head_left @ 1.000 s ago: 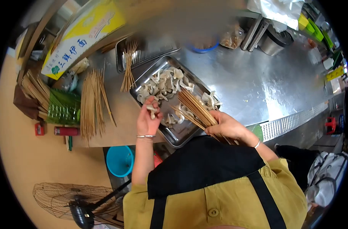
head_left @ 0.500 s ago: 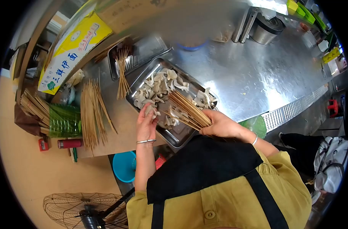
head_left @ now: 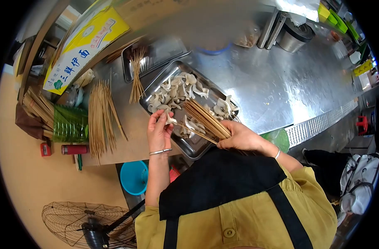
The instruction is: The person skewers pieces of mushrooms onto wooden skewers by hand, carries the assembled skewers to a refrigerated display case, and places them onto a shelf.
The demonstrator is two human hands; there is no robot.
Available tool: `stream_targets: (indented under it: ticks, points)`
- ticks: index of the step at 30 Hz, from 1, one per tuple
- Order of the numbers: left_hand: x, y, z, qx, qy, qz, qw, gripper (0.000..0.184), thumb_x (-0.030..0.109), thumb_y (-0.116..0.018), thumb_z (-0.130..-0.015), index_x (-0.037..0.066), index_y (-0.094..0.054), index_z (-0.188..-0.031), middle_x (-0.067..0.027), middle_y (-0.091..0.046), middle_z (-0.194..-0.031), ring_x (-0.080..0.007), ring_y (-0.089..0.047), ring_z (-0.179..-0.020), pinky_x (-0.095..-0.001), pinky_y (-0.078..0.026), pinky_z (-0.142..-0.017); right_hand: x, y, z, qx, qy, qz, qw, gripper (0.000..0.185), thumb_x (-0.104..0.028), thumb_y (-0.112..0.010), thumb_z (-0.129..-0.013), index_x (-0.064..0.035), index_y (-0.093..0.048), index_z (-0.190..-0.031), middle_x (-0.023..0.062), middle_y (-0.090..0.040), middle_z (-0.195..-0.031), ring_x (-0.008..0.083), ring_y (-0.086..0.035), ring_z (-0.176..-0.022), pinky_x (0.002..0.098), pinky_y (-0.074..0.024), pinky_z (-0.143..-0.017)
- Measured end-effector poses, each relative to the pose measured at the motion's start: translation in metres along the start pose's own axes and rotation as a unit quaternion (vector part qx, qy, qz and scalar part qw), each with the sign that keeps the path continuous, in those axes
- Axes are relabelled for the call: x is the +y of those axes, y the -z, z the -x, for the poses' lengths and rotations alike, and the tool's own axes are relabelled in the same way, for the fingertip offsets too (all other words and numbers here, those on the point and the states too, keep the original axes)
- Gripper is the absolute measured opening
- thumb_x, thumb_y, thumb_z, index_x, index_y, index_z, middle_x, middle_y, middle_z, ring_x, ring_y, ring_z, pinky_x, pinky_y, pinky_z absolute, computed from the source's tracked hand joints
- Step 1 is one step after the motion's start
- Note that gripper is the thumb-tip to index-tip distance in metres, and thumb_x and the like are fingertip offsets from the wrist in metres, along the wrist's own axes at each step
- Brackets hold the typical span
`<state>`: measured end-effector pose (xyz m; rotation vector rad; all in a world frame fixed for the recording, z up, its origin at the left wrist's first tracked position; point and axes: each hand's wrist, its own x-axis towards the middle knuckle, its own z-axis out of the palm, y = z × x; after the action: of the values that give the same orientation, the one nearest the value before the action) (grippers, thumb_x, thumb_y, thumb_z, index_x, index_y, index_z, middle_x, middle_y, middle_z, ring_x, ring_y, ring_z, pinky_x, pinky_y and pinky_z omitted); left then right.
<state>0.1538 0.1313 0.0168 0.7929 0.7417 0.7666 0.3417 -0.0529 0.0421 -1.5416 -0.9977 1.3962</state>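
Observation:
A steel tray (head_left: 192, 154) holds pale grey oyster mushrooms (head_left: 172, 94) in loose heaps. Over its near left rim, my left hand (head_left: 158, 132) pinches a single oyster mushroom piece (head_left: 169, 118) between thumb and fingers. My right hand (head_left: 239, 136) is wrapped round a thick bundle of wooden skewers (head_left: 206, 119), which slants over the tray with its tips toward the far left. One skewer (head_left: 193, 130) stands apart from the bundle, and its tip reaches the mushroom in my left hand.
Left of the tray lie a large spread of skewers (head_left: 100, 118) and a smaller bunch (head_left: 137, 76) leaning on a second tray (head_left: 126, 66). A yellow and white carton (head_left: 81, 54) stands behind. Below are a blue bucket (head_left: 134, 178) and a fan (head_left: 89, 224). Another person's bag (head_left: 357, 182) shows at right.
My left hand has turned slightly, and the mushroom piece now meets the tip of the separate skewer. My right hand keeps its hold on the bundle. The view has shifted a little.

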Motion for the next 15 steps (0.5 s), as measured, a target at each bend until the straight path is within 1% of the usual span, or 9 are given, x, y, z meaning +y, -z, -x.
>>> stream_targets:
  ticks: [4, 7, 10, 12, 13, 15]
  points:
    - [0.003, -0.006, 0.006, -0.003, -0.013, -0.019, 1.0, 0.019, 0.012, -0.061, -0.086, 0.005, -0.054, -0.102, -0.0102, -0.064, -0.092, -0.011, -0.061, -0.074, -0.0192, -0.051, -0.06, 0.002, -0.002, 0.0, -0.008, 0.003, -0.026, 1.0, 0.034, -0.002, -0.068, -0.072, 0.0009, -0.052, -0.103, 0.0009, -0.057, -0.08, 0.0085, -0.053, -0.073, 0.0234, -0.0443, -0.066]
    - [0.0, -0.012, 0.013, 0.02, -0.009, -0.054, 0.998, 0.019, 0.011, -0.062, -0.085, 0.005, -0.054, -0.101, -0.0105, -0.064, -0.092, -0.0119, -0.061, -0.074, -0.0201, -0.052, -0.062, 0.002, -0.002, 0.0, -0.008, 0.004, -0.032, 0.999, 0.035, -0.002, -0.068, -0.072, 0.0009, -0.052, -0.103, 0.0008, -0.057, -0.079, 0.0085, -0.053, -0.073, 0.0234, -0.0443, -0.066]
    - [-0.007, -0.012, 0.017, 0.029, 0.003, -0.012, 1.0, 0.019, 0.01, -0.063, -0.084, 0.004, -0.054, -0.1, -0.0114, -0.064, -0.093, -0.0129, -0.062, -0.076, -0.0207, -0.053, -0.062, 0.005, -0.003, 0.001, -0.002, 0.006, -0.025, 1.0, 0.035, -0.001, -0.067, -0.072, 0.0009, -0.052, -0.103, 0.0011, -0.057, -0.079, 0.0086, -0.053, -0.073, 0.0234, -0.0442, -0.066]
    - [-0.009, -0.013, 0.02, 0.06, 0.033, 0.027, 0.997, 0.02, 0.011, -0.063, -0.084, 0.004, -0.053, -0.1, -0.0123, -0.064, -0.094, -0.0135, -0.062, -0.077, -0.0211, -0.053, -0.062, 0.004, -0.002, 0.001, 0.003, 0.007, -0.02, 1.0, 0.035, -0.001, -0.067, -0.072, 0.0009, -0.052, -0.103, 0.0014, -0.057, -0.079, 0.0086, -0.053, -0.073, 0.0234, -0.0441, -0.066]
    - [-0.012, -0.013, 0.022, 0.062, 0.033, 0.029, 0.997, 0.02, 0.011, -0.063, -0.084, 0.004, -0.053, -0.1, -0.0123, -0.064, -0.094, -0.0135, -0.062, -0.077, -0.0211, -0.053, -0.062, 0.002, -0.002, 0.002, 0.0, 0.004, -0.016, 1.0, 0.035, -0.001, -0.067, -0.072, 0.0009, -0.053, -0.103, 0.0016, -0.057, -0.079, 0.0087, -0.053, -0.072, 0.0233, -0.0441, -0.065]
    - [-0.017, -0.015, 0.025, 0.043, 0.083, 0.06, 0.994, 0.02, 0.011, -0.063, -0.084, 0.004, -0.053, -0.101, -0.0125, -0.064, -0.094, -0.0137, -0.062, -0.077, -0.0214, -0.053, -0.062, 0.0, -0.002, 0.002, -0.004, 0.001, -0.011, 1.0, 0.035, -0.001, -0.067, -0.072, 0.001, -0.053, -0.104, 0.0019, -0.057, -0.078, 0.0087, -0.053, -0.072, 0.0233, -0.0441, -0.065]
